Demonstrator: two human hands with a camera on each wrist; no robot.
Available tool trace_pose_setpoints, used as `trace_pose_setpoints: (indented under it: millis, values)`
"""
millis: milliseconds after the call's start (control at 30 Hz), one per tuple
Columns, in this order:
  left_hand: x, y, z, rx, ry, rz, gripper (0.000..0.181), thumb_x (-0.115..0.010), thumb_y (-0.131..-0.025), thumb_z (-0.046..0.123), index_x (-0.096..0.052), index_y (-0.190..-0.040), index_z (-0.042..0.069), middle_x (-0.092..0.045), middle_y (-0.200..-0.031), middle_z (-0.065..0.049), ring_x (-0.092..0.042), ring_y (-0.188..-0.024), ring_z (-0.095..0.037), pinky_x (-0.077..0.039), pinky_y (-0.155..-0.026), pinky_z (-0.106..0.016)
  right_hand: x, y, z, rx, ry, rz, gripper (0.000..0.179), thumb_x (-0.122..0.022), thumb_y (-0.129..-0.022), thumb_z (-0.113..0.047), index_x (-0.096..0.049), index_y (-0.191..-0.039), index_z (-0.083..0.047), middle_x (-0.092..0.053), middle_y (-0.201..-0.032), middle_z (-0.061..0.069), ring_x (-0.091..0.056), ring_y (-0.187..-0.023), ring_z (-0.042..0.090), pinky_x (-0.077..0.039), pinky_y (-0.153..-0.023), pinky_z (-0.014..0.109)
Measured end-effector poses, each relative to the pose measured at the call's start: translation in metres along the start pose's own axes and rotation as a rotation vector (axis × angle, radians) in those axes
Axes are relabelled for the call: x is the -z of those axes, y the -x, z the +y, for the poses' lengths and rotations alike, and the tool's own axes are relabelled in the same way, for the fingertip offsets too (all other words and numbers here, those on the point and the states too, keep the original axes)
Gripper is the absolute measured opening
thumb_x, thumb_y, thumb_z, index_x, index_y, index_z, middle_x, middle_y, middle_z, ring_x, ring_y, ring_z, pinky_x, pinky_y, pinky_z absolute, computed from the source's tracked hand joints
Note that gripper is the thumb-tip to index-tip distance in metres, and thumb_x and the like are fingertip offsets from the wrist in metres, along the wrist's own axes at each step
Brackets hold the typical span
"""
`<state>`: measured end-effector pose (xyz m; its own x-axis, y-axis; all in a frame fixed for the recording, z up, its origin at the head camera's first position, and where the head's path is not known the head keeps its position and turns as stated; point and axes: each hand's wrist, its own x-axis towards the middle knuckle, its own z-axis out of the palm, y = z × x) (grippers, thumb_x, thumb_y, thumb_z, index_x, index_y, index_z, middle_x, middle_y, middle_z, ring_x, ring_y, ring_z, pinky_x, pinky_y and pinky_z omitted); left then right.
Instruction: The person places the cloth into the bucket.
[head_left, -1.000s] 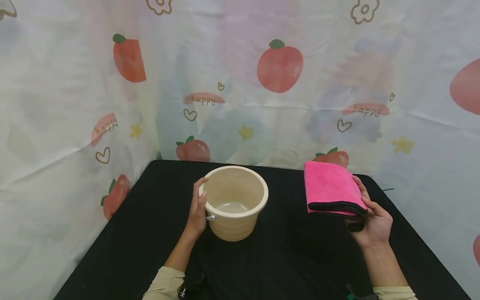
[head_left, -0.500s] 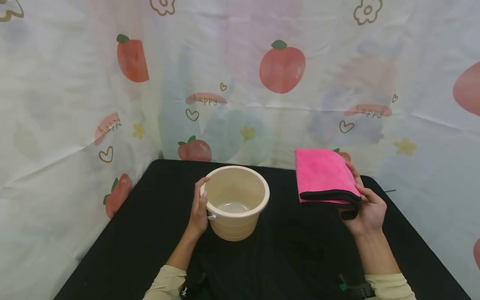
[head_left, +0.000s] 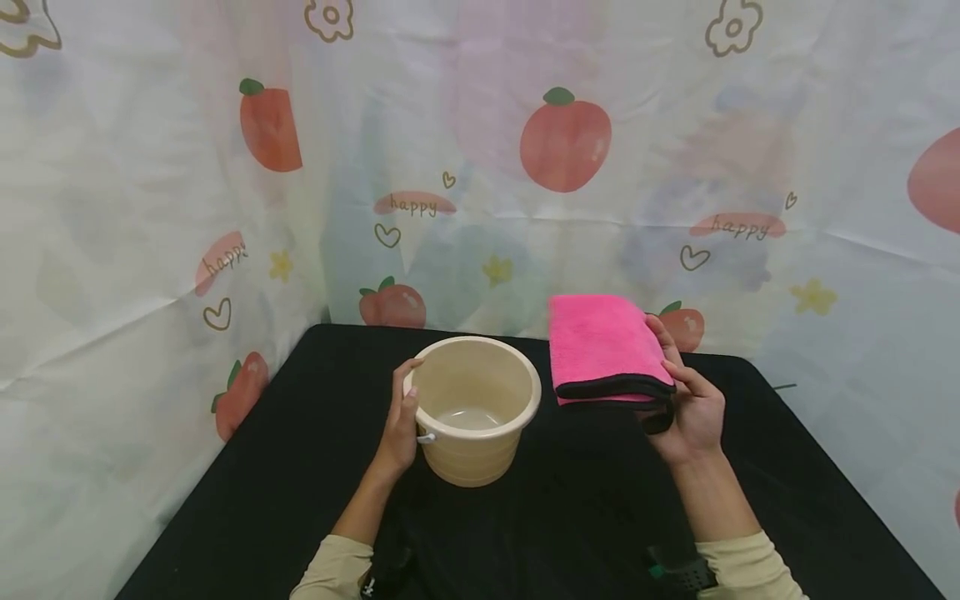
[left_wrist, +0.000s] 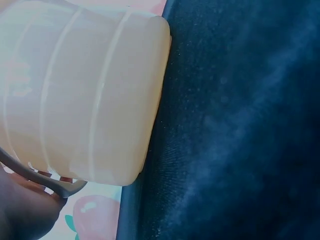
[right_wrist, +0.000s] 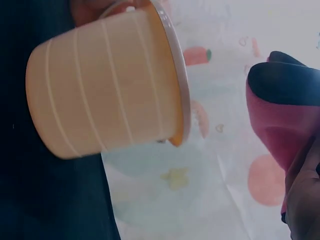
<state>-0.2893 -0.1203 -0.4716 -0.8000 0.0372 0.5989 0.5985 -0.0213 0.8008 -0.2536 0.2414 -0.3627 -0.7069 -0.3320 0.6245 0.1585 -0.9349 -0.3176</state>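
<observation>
A cream plastic bucket (head_left: 472, 461) stands upright on the black tabletop, its mouth tilted into sight of the head view. My left hand (head_left: 400, 423) grips its left side, fingers over the rim and thumb near the handle joint. In the left wrist view the grey handle (left_wrist: 42, 179) hangs down along the ribbed wall. To the right of the bucket, my right hand (head_left: 693, 414) holds a folded pink towel (head_left: 606, 343) with black edging, pinched at its right end between thumb and fingers. The towel is up in the air, slightly higher than the bucket's rim.
The black cloth-covered table (head_left: 585, 508) reaches back to a white curtain (head_left: 480, 100) printed with fruit, hearts and flowers. That curtain also closes off the left and right sides. Dark straps show at both wrists by the beige sleeves (head_left: 750, 567).
My right hand has carried the towel leftward, toward the bucket, and raised it a little. The left hand and the bucket have stayed in place.
</observation>
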Motion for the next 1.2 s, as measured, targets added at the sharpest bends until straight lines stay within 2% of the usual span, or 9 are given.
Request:
trace_pose_setpoints:
  millis: [100,333,467,633,800,900,967,1067,1200]
  values:
    - [0.001,0.0,-0.001,0.001,0.003,-0.007,0.052,-0.031,-0.104,0.025,-0.031,-0.153,0.007,-0.031,-0.154,-0.024,-0.036,-0.135,-0.045,-0.026,-0.107,-0.06,0.001,-0.003,0.01,-0.021,0.006,-0.005,0.056,-0.011,-0.111,-0.012,-0.008,-0.167,-0.014,-0.029,-0.164,0.011,-0.06,-0.1,0.031,-0.049,-0.089,0.039]
    - [0.001,0.001,0.0,0.011,-0.014,-0.008,0.052,-0.03,-0.105,0.028,-0.031,-0.153,0.01,-0.031,-0.155,-0.021,-0.036,-0.135,-0.045,-0.026,-0.108,-0.059,0.006,-0.008,0.029,-0.059,0.082,0.042,0.055,-0.009,-0.11,-0.01,-0.012,-0.165,-0.013,-0.043,-0.148,0.014,-0.056,-0.077,0.024,-0.045,-0.07,0.035]
    - [0.001,0.001,0.0,0.015,-0.018,-0.004,0.051,-0.03,-0.105,0.028,-0.031,-0.154,0.011,-0.031,-0.154,-0.02,-0.036,-0.135,-0.046,-0.026,-0.107,-0.059,0.01,-0.011,0.039,-0.083,0.094,0.045,0.055,-0.008,-0.109,-0.008,-0.014,-0.164,-0.011,-0.045,-0.141,0.014,-0.05,-0.072,0.022,-0.04,-0.066,0.034]
    - [0.001,0.001,0.0,0.016,-0.013,-0.009,0.052,-0.03,-0.105,0.027,-0.031,-0.154,0.01,-0.031,-0.154,-0.02,-0.036,-0.136,-0.043,-0.026,-0.108,-0.06,0.014,-0.012,0.047,-0.097,0.129,0.044,0.055,-0.007,-0.109,-0.006,-0.009,-0.165,-0.01,-0.046,-0.141,0.014,-0.056,-0.077,0.021,-0.046,-0.071,0.034]
    - [-0.001,-0.001,0.0,0.024,-0.018,-0.019,0.052,-0.03,-0.105,0.028,-0.031,-0.154,0.011,-0.031,-0.155,-0.018,-0.036,-0.137,-0.039,-0.025,-0.108,-0.058,0.016,-0.012,0.053,-0.091,0.158,0.089,0.056,-0.008,-0.11,-0.006,-0.006,-0.165,-0.01,-0.04,-0.152,0.013,-0.061,-0.089,0.022,-0.051,-0.081,0.033]
    - [-0.001,0.0,0.001,0.024,-0.025,-0.013,0.052,-0.03,-0.105,0.027,-0.031,-0.154,0.01,-0.031,-0.155,-0.019,-0.036,-0.137,-0.038,-0.024,-0.109,-0.056,0.015,-0.012,0.057,-0.09,0.239,0.161,0.055,-0.015,-0.11,-0.003,-0.012,-0.165,-0.01,-0.03,-0.158,0.01,-0.061,-0.106,0.021,-0.052,-0.09,0.031]
    - [-0.001,0.001,0.001,0.028,-0.029,-0.01,0.052,-0.03,-0.105,0.027,-0.031,-0.154,0.01,-0.031,-0.155,-0.018,-0.035,-0.138,-0.037,-0.024,-0.109,-0.056,0.014,-0.012,0.059,-0.103,0.314,0.21,0.055,-0.019,-0.111,-0.001,-0.016,-0.165,-0.01,-0.031,-0.158,0.008,-0.059,-0.118,0.02,-0.05,-0.096,0.031]
    - [-0.001,0.001,0.002,0.029,-0.038,-0.009,0.052,-0.03,-0.104,0.028,-0.031,-0.153,0.011,-0.03,-0.155,-0.017,-0.033,-0.14,-0.036,-0.022,-0.11,-0.056,0.012,-0.014,0.061,-0.149,0.445,0.285,0.054,-0.027,-0.111,0.0,-0.023,-0.164,-0.01,-0.034,-0.155,0.008,-0.06,-0.119,0.017,-0.05,-0.096,0.031]
    - [-0.001,0.0,0.002,0.024,-0.045,-0.011,0.052,-0.029,-0.105,0.028,-0.03,-0.153,0.01,-0.03,-0.155,-0.016,-0.032,-0.141,-0.036,-0.022,-0.111,-0.056,0.012,-0.018,0.064,-0.228,0.593,0.355,0.051,-0.036,-0.111,-0.003,-0.03,-0.161,-0.008,-0.042,-0.149,0.009,-0.066,-0.107,0.014,-0.053,-0.09,0.029]
